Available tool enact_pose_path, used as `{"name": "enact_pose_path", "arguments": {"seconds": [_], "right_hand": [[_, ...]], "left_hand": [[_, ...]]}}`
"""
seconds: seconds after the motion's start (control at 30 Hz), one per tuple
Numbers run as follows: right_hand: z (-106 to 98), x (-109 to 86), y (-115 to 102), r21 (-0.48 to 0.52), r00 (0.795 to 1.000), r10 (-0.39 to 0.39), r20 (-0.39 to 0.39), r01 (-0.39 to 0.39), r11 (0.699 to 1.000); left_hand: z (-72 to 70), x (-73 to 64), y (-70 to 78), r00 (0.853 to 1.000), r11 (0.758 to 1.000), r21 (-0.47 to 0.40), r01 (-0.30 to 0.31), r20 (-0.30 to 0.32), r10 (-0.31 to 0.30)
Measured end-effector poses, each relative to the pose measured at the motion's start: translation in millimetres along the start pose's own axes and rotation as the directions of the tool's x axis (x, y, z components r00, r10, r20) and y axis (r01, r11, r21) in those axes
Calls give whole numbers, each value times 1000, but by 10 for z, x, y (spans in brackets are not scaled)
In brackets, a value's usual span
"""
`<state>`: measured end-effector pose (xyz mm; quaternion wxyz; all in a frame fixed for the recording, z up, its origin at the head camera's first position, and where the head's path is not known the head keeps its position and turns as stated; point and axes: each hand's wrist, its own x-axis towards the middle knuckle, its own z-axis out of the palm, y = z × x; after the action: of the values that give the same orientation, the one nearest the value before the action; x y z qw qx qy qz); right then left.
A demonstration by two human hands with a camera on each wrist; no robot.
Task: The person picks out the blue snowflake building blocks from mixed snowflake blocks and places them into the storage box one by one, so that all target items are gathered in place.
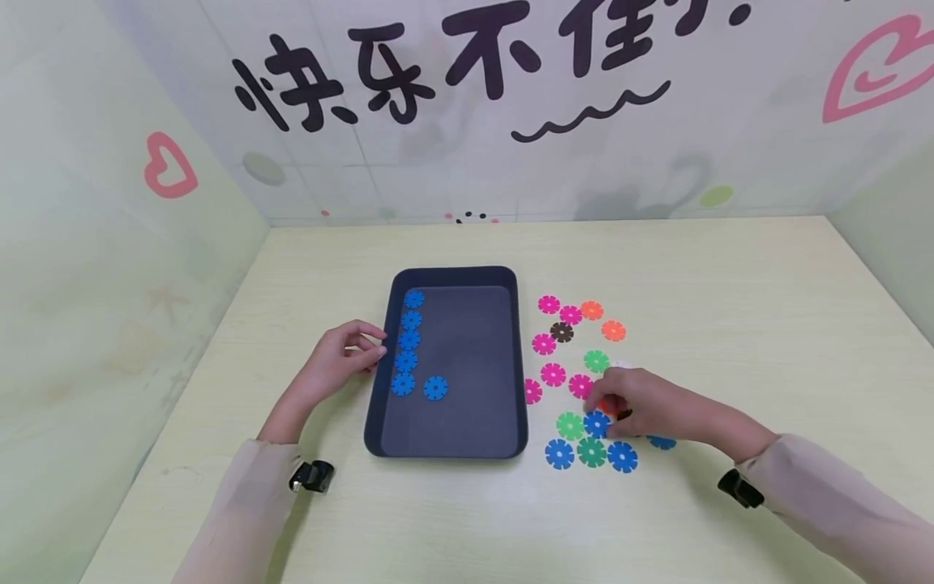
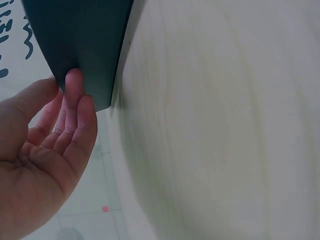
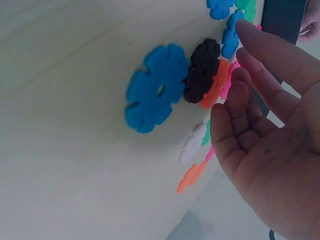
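A dark tray [image 1: 467, 438] lies on the table, a column of several blue snowflake discs [image 1: 409, 339] along its left side. Another blue snowflake disc [image 1: 435, 388] sits apart, right of the column's near end. My left hand [image 1: 339, 357] touches the tray's left edge; in the left wrist view, fingertips [image 2: 75, 77] rest against its outer wall [image 2: 95, 50]. Right of the tray, my right hand [image 1: 645, 401] pinches a blue snowflake disc [image 1: 596, 423] between thumb and forefinger, low among the loose discs. This disc [image 3: 231, 36] appears at the fingertips in the right wrist view.
Loose pink discs [image 1: 553, 374], orange discs [image 1: 614, 330], green discs [image 1: 592, 452] and more blue discs [image 1: 623, 457] lie right of the tray. A dark brown disc [image 1: 562, 332] is among them. My right hand partly covers several discs. Printed walls [image 1: 467, 178] enclose the table.
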<state>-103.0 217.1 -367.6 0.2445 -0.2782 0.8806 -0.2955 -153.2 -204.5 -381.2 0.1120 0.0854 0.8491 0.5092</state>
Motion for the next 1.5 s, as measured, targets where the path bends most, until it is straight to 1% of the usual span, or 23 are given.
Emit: {"name": "enact_pose_path", "arguments": {"seconds": [0.27,0.53,0.8,1.17,1.5], "right_hand": [[9,17,11,-27,1000,-28,-3,28,999],[14,35,16,-44,1000,4,3,-4,999],[36,16,11,-57,999,-22,-25,21,998],[64,-3,-12,-51,998,-35,-47,32,998],[79,-8,-16,12,999,-39,-31,40,999]], "left_hand": [[1,-3,10,1000,1000,-3,1,5,-1],[3,-12,27,1000,1000,5,4,0,-4],[7,-15,34,1000,1000,0,3,2,-3],[4,-19,28,1000,1000,6,16,3,-16],[1,-12,13,1000,1000,0,8,3,-8]]}}
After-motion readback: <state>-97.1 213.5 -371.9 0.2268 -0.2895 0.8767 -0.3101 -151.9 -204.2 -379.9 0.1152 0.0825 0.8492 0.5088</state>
